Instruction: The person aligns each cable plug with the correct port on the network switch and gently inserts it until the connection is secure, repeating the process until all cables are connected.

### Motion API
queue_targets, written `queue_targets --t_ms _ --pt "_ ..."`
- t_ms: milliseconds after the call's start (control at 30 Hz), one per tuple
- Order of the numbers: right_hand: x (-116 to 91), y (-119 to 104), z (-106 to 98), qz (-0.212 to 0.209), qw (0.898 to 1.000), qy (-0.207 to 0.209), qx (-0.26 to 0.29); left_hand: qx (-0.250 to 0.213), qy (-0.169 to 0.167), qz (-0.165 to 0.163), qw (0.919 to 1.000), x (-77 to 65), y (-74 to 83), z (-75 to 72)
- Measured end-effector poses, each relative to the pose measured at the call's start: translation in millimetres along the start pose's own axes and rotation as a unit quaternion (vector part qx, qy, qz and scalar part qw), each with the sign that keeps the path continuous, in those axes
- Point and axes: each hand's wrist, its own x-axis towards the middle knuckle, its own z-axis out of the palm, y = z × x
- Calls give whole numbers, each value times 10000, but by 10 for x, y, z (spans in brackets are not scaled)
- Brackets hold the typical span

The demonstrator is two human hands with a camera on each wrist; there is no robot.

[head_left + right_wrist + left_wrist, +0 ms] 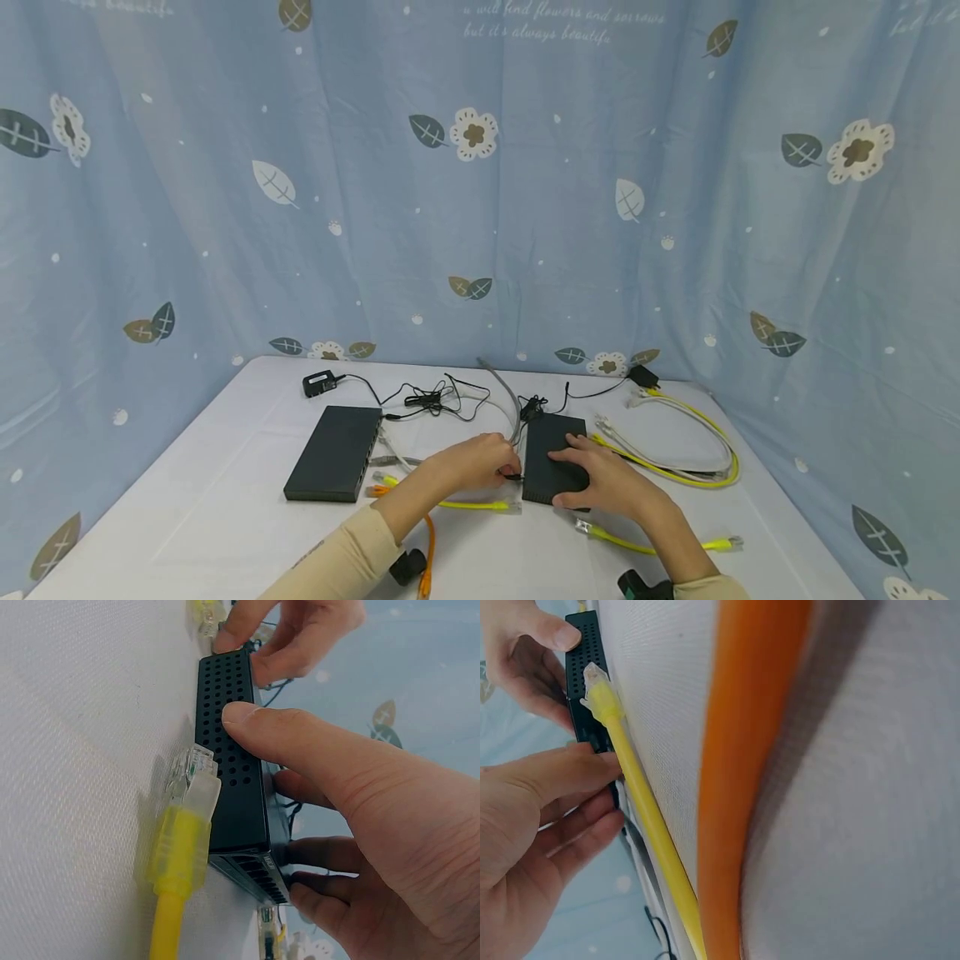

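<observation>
A black network switch (551, 458) with a perforated side lies on the white table, right of centre. My right hand (611, 479) holds it, its thumb on the perforated near side (217, 727) and its fingers spread over the top. At the switch's left side, my left hand (480, 462) pinches a small black power plug (513, 477) between thumb and fingers. The plug is mostly hidden behind the fingers in the left wrist view, where the left hand (547, 802) sits close against the switch (589, 675).
Another black switch (333, 454) lies to the left. Power adapters (320, 383) (643, 377) with thin black cords lie at the back. Yellow cables (630, 546) and an orange cable (430, 542) are in front; looped white and yellow cables (731, 458) lie at right. A blue patterned curtain (480, 208) hangs behind.
</observation>
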Motion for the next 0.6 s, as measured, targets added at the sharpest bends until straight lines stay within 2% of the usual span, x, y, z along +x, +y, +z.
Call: queue_targets --t_ms 300,600 --pt "4 -10 3 24 10000 14 -49 -282 -74 -234 9993 -30 5 -52" --pt "5 -1 5 19 10000 48 -74 -16 38 -51 10000 -17 35 -62"
